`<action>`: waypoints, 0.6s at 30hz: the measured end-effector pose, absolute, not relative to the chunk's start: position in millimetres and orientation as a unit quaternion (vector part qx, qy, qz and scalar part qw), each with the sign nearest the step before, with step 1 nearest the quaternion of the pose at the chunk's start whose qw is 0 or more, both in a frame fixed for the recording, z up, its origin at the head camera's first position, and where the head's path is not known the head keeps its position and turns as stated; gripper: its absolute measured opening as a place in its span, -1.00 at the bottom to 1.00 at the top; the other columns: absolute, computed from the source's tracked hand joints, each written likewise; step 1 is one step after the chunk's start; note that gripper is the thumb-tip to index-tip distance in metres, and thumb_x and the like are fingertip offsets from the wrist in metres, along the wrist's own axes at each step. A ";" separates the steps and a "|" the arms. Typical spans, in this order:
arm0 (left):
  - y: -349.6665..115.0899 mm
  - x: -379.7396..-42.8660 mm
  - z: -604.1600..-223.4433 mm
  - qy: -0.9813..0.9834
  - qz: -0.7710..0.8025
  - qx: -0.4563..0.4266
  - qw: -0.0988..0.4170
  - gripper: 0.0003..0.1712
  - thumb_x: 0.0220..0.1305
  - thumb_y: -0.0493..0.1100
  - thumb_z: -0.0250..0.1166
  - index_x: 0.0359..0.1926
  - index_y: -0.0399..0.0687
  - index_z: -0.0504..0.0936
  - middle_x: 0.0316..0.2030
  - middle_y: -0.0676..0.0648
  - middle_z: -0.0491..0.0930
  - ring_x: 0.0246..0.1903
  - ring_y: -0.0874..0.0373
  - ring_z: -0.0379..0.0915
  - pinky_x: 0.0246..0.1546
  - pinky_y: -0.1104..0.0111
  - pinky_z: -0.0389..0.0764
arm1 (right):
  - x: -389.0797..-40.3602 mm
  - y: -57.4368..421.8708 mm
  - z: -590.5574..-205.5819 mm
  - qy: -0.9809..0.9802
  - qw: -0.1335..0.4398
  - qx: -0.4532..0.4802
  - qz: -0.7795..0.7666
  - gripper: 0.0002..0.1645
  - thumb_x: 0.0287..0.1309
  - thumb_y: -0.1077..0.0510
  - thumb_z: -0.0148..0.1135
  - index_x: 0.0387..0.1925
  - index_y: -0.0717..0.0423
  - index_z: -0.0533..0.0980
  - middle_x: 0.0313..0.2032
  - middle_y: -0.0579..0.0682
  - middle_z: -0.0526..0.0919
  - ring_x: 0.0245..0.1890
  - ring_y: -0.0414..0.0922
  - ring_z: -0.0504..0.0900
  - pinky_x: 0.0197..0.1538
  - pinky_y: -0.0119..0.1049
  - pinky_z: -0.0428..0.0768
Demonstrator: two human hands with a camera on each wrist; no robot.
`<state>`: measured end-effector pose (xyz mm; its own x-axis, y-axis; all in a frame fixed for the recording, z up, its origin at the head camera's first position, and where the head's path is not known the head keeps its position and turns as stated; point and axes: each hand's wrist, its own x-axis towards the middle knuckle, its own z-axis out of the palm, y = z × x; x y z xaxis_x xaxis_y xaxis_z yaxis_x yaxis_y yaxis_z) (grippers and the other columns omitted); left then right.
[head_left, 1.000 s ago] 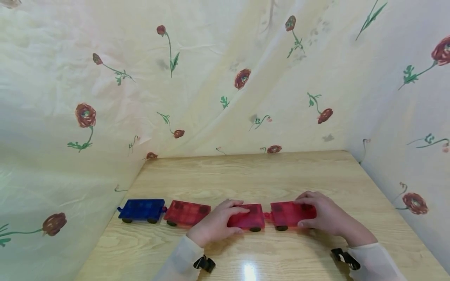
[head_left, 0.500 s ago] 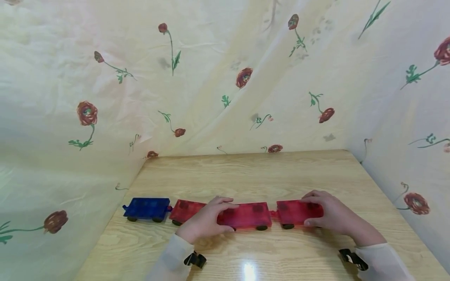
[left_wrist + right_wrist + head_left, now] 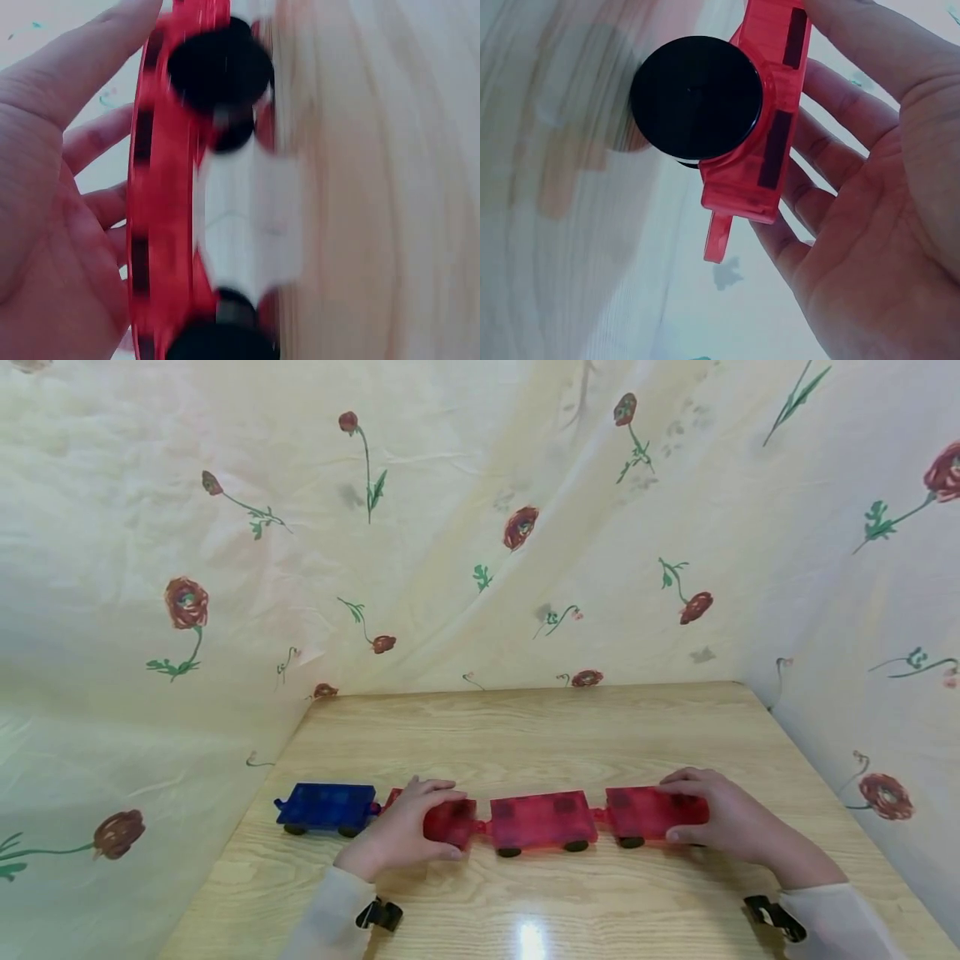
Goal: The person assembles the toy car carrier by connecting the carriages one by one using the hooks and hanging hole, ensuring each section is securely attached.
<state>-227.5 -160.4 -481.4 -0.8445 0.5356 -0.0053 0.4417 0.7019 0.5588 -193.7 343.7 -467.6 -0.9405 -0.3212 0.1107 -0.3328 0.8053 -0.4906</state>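
Note:
Four-wheeled toy train cars stand coupled in a row on the wooden table: a blue car point(image 3: 326, 806) at the left end, then red ones. My left hand point(image 3: 401, 831) straddles the second car, a red car point(image 3: 450, 822), with the thumb on the near side and fingers over the far side; the left wrist view blurs this car point(image 3: 169, 187) along its length. A middle red car point(image 3: 543, 820) stands untouched. My right hand point(image 3: 723, 827) grips the rightmost red car point(image 3: 648, 810), its thumb at the near side. That car's wheel point(image 3: 697, 97) and end hook show in the right wrist view.
The wooden table point(image 3: 525, 727) ends at the back and sides against a flower-patterned cloth point(image 3: 450, 527). Black straps point(image 3: 380, 914) sit at both wrists.
The row of cars has shifted slightly right along with my right hand. My left hand has slid left, from the third car to the second.

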 end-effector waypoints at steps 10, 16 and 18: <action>-199.4 -229.6 -481.6 0.939 0.264 0.211 0.057 0.00 -0.02 0.43 0.57 0.45 0.29 0.53 0.50 -0.01 0.32 0.56 -0.41 -0.11 0.41 -0.42 0.01 | -195.0 359.9 -470.5 -0.952 0.017 0.159 0.261 -0.23 -0.09 -0.12 0.72 0.16 0.07 0.69 0.15 0.11 0.61 0.19 0.26 0.52 0.15 0.29 0.55; -206.5 -227.4 -479.9 0.931 0.289 0.215 0.066 -0.10 0.13 0.23 0.57 0.47 0.20 0.51 0.37 0.05 0.42 0.56 -0.46 -0.19 0.41 -0.42 -0.03 | -195.5 365.9 -472.3 -0.953 0.016 0.156 0.261 -0.22 -0.10 -0.15 0.72 0.16 0.07 0.69 0.14 0.09 0.62 0.17 0.24 0.53 0.12 0.27 0.57; -206.8 -226.4 -479.5 0.928 0.296 0.215 0.069 -0.13 0.16 0.16 0.57 0.47 0.19 0.51 0.32 0.08 0.43 0.56 -0.47 -0.22 0.41 -0.42 -0.02 | -195.4 367.8 -473.0 -0.953 0.015 0.155 0.260 -0.21 -0.09 -0.16 0.72 0.16 0.07 0.69 0.14 0.09 0.62 0.17 0.24 0.54 0.11 0.25 0.58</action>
<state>-226.4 -206.8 -479.5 -0.8980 0.4400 -0.0009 0.3584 0.7325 0.5789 -195.4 367.8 -473.0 -0.9518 -0.2867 0.1090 -0.3024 0.8174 -0.4904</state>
